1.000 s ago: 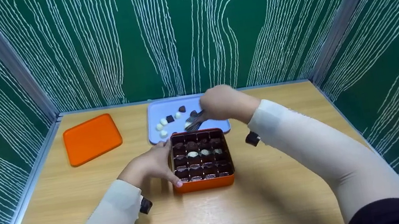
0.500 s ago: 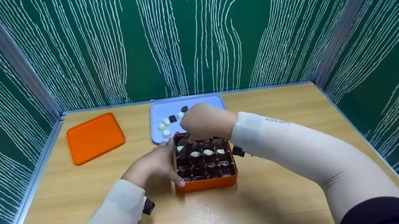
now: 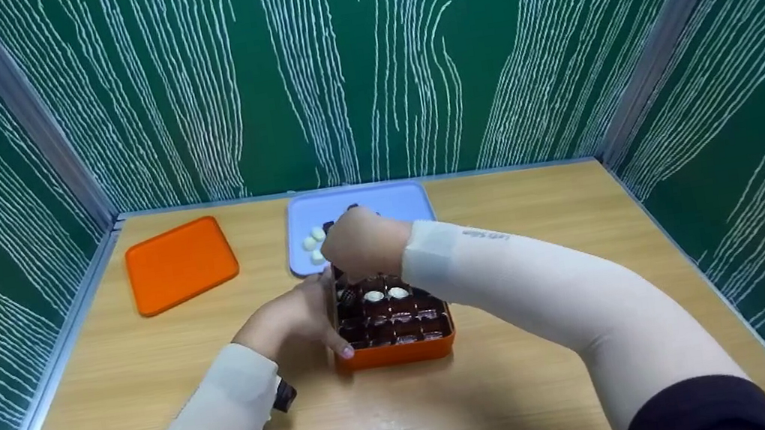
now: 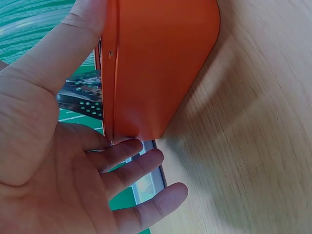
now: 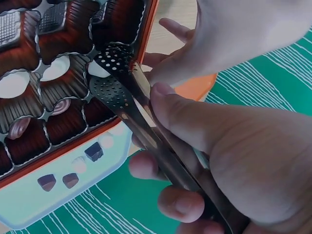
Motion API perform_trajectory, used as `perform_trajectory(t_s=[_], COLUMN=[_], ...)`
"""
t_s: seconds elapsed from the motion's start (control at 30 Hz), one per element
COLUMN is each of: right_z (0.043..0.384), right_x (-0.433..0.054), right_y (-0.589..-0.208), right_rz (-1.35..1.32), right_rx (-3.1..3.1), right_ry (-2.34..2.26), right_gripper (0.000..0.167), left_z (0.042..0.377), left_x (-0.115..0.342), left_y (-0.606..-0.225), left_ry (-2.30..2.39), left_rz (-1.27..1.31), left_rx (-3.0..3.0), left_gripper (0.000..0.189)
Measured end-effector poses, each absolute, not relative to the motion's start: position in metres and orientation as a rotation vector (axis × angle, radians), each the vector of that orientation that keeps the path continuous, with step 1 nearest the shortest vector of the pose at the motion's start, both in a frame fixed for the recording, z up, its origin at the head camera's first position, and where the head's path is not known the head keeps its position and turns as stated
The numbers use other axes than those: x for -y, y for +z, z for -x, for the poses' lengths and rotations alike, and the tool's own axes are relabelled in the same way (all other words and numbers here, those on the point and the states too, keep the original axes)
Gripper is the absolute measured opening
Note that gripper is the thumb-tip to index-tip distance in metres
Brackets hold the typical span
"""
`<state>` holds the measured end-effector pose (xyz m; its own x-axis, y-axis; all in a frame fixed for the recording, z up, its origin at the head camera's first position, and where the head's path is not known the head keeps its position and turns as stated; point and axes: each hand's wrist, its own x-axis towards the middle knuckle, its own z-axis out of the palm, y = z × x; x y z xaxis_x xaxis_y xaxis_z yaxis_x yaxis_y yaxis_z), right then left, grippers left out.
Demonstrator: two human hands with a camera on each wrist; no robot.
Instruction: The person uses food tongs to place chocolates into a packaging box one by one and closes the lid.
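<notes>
My right hand grips dark metal tongs with perforated heads. The heads reach into a compartment at the left side of an orange box, and a white chocolate shows partly between them. Two more white chocolates lie in the same row; brown chocolates fill compartments behind it. My left hand holds the box by its left side, thumb at the front corner and fingers toward the back corner. In the left wrist view, several of its fingers lie loose beside the orange wall.
Behind the box stands a pale blue tray with several white and dark chocolates, partly hidden by my right hand. An orange lid lies at the back left of the wooden table. Green panels with white lines surround the table.
My right hand has moved with the tongs from over the tray, forward and left, to the box's left compartments, carrying a white chocolate. The left hand has stayed on the box.
</notes>
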<state>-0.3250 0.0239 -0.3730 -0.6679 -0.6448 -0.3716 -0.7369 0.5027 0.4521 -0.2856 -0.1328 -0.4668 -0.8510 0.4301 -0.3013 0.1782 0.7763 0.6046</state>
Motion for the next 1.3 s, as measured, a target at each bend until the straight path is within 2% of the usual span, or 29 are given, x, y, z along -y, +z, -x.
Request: perform_trajectory(t_s=[0.2, 0.5, 0.63, 0.8, 0.87, 1.0, 1.07, 1.3], right_z=[0.324, 0.323, 0.320, 0.320, 0.323, 0.335, 0.344, 0.369], right_x=[-0.017, -0.016, -0.017, -0.025, -0.032, -0.051, -0.062, -0.098], right_y=[-0.376, -0.371, -0.366, -0.352, -0.343, -0.328, -0.323, -0.332], right_rz=[1.207, 1.120, 1.171, 1.203, 1.160, 1.056, 1.012, 0.830], right_rx=[-2.509, -2.521, -2.549, -2.606, -2.610, -2.625, -2.648, -2.784], right_ry=[0.937, 0.887, 0.967, 0.871, 0.738, 0.521, 0.443, 0.186], right_gripper=[0.019, 0.017, 0.024, 0.022, 0.026, 0.047, 0.050, 0.025], left_z=[0.288, 0.288, 0.287, 0.286, 0.286, 0.286, 0.285, 0.280], left_x=[0.133, 0.132, 0.133, 0.131, 0.130, 0.131, 0.133, 0.134], left_y=[-0.468, -0.468, -0.467, -0.466, -0.466, -0.465, -0.465, -0.463], left_ry=[0.896, 0.921, 0.897, 0.858, 0.829, 0.754, 0.746, 0.717], left_rz=[-0.511, -0.480, -0.447, -0.418, -0.406, -0.389, -0.381, -0.423], left_rx=[-2.516, -2.499, -2.499, -2.511, -2.517, -2.527, -2.525, -2.541], left_gripper=[0.148, 0.150, 0.155, 0.160, 0.161, 0.162, 0.160, 0.161])
